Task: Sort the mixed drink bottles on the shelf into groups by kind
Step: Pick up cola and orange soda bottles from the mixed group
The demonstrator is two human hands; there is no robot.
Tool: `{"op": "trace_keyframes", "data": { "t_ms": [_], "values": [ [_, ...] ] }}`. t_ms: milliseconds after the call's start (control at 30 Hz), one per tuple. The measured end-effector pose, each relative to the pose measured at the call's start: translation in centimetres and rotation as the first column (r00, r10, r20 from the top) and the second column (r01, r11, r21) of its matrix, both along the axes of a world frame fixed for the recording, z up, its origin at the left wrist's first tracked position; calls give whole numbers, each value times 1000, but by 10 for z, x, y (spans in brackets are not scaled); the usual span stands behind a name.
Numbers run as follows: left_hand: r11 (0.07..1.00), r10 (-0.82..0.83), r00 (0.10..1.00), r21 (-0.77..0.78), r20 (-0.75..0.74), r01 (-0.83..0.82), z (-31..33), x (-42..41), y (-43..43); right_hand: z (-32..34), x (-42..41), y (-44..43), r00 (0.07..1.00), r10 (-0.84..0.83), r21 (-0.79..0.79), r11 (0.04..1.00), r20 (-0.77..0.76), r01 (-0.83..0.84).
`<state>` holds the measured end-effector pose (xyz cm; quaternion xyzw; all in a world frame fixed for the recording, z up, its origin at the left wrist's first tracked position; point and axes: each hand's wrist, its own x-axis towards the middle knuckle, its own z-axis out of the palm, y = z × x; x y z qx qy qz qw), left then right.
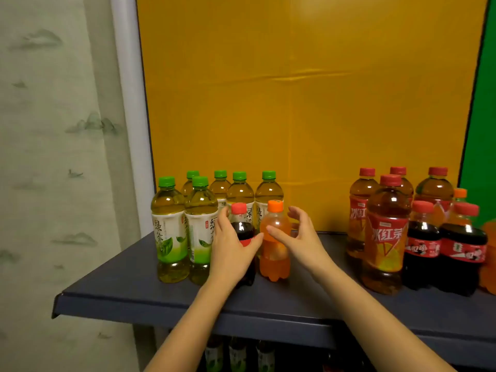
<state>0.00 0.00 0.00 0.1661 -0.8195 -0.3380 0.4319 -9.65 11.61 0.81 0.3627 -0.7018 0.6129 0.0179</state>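
A small cola bottle (pixel 243 228) with a red cap and a small orange soda bottle (pixel 275 261) stand side by side at mid-shelf, just in front of several green tea bottles (pixel 169 226). My left hand (pixel 230 251) wraps around the cola bottle, its thumb across the red label. My right hand (pixel 300 237) is cupped at the orange soda bottle; the thumb rests on its front while the fingers are spread apart beside and behind it. On the right stand several red-labelled iced tea bottles (pixel 386 237), two cola bottles (pixel 463 248) and more orange soda bottles (pixel 460 194).
The dark blue shelf (pixel 134 277) has bare room between the two groups and along its front edge. A yellow panel (pixel 295 103) backs it, with a green panel (pixel 483 130) on the right and a curtain (pixel 53 157) on the left. More bottles (pixel 237 355) stand on the level below.
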Motion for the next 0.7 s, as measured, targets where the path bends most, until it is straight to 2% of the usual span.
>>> {"op": "trace_keyframes", "data": {
  "t_ms": [167,233,467,700],
  "values": [
    [997,3,1000,76,-23,-1,-6,-11,-10,-8,-6,-10,968,124,19,991,219,-131],
    [996,-2,999,93,-43,6,-8,-12,-10,-13,-7,-13,952,172,36,982,253,-187],
    [983,-32,993,176,-113,52,-12,-8,-4,-21,-1,-16,973,86,21,996,216,-92],
    [924,-262,957,253,-125,286,10,8,6,-11,30,17,983,13,-74,997,181,0]
  ]
}}
